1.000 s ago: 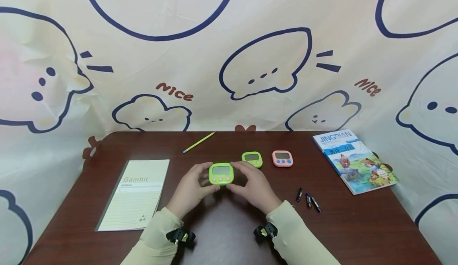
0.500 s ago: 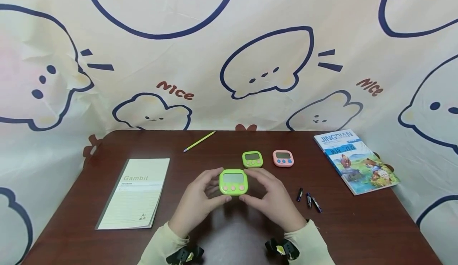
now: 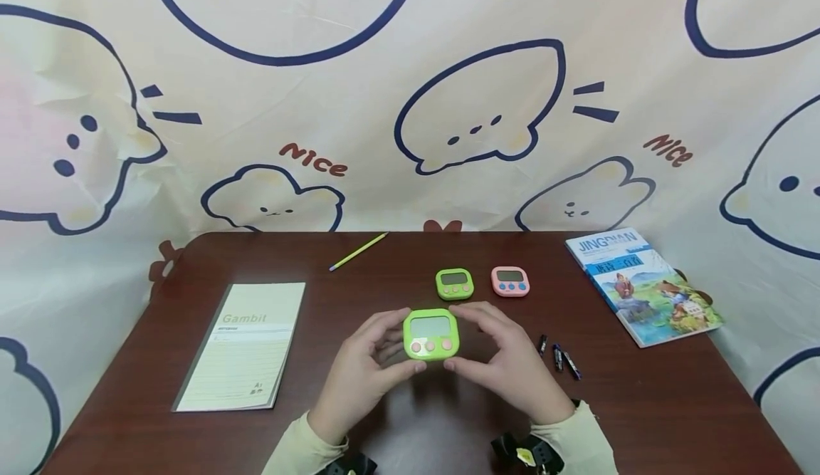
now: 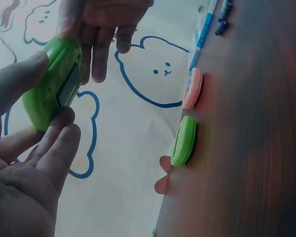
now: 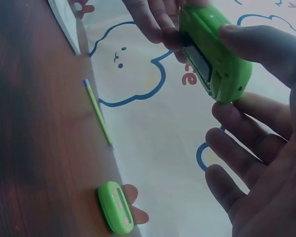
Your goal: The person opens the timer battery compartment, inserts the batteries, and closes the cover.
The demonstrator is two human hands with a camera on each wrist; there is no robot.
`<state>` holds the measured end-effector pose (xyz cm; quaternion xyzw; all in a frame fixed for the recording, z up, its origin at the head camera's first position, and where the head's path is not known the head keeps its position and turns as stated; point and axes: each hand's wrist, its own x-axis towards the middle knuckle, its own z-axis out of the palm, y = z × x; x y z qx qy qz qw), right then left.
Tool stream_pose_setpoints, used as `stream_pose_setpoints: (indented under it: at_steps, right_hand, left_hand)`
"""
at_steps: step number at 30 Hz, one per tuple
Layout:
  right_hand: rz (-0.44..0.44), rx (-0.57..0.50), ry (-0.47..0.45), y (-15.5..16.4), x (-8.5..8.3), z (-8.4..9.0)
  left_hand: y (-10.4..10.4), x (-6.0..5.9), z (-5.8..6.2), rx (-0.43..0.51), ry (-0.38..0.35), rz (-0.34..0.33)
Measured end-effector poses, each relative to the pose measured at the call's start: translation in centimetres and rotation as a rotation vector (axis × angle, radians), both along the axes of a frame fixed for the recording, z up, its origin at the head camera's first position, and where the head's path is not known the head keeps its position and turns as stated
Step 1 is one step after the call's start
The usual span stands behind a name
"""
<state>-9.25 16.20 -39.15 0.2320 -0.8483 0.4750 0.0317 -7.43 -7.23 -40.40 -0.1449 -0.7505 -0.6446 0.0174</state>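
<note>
A green digital timer [image 3: 431,354] with a grey screen and several pink buttons is held up above the table, its face toward the head camera. My left hand [image 3: 359,375] pinches its left side between thumb and fingers. On the opposite side my right hand [image 3: 515,364] pinches it the same way, thumb low and forefinger at the top corner. Both wrist views show the timer's edge and a dark panel on its back. Behind the hands lie a second green timer [image 3: 455,293] and a pink timer [image 3: 510,290] with blue buttons.
A pale notebook [image 3: 243,347] lies at the left and a picture-covered book [image 3: 643,290] at the right on the brown table [image 3: 154,361]. Toward the back is a yellow-green pencil [image 3: 359,251]. Several small dark cylinders [image 3: 559,358] lie beside the right hand. A cartoon-printed cloth [image 3: 359,105] hangs behind.
Both hands have brought the green timer nearer to the head camera and somewhat to the right, so it looks larger. The second green timer, partly covered before, now shows whole.
</note>
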Motion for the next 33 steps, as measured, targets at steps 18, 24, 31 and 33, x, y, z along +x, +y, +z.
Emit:
stream_pose_setpoints:
  at_steps: [18,24,31,33]
  right_hand:
    - [0.08,-0.04,0.02,0.7,-0.2,-0.6]
    - [0.103,-0.165,-0.152,0.8,-0.6,-0.9]
    - [0.176,-0.318,-0.337,1.0,-0.8,-1.1]
    - [0.203,-0.347,-0.361,0.9,-0.7,-1.2]
  left_hand:
    - [0.4,0.4,-0.7,0.047,0.099,-0.058]
    - [0.3,0.1,-1.0,-0.018,0.211,-0.069]
    - [-0.5,-0.2,-1.3,-0.259,0.471,0.018]
    - [-0.6,-0.3,-1.3,-0.29,0.527,0.031]
